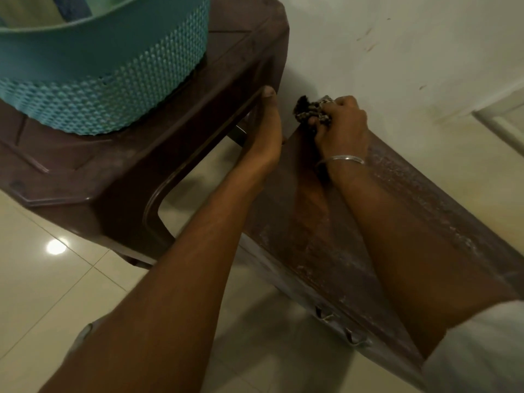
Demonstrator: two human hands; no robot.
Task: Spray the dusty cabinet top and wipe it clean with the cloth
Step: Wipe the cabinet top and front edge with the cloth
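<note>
The right hand (341, 123), right of centre in the frame, has its fingers curled tightly around a bunched, spotted cloth (307, 110). The cloth protrudes from the fingertips toward the upper left and presses onto the far end of the cabinet top (306, 222), close to the pale wall (397, 52). A metal bangle (344, 158) sits on that wrist.

The cabinet top is a narrow brown surface running from the frame centre down to the lower right. A dusty, speckled band lies along its wall-side edge; the strip under the forearm looks darker, possibly wiped, though blur limits certainty.

The left hand (263, 131) lies extended with straight fingers, the thumb resting against the rim of a brown plastic table (141, 154) just left of the cabinet. It grips nothing visible. A teal perforated basket (99, 80) stands on that table in the upper left. A small gap separates table and cabinet. Tiled floor (56, 293) occupies the lower left.
</note>
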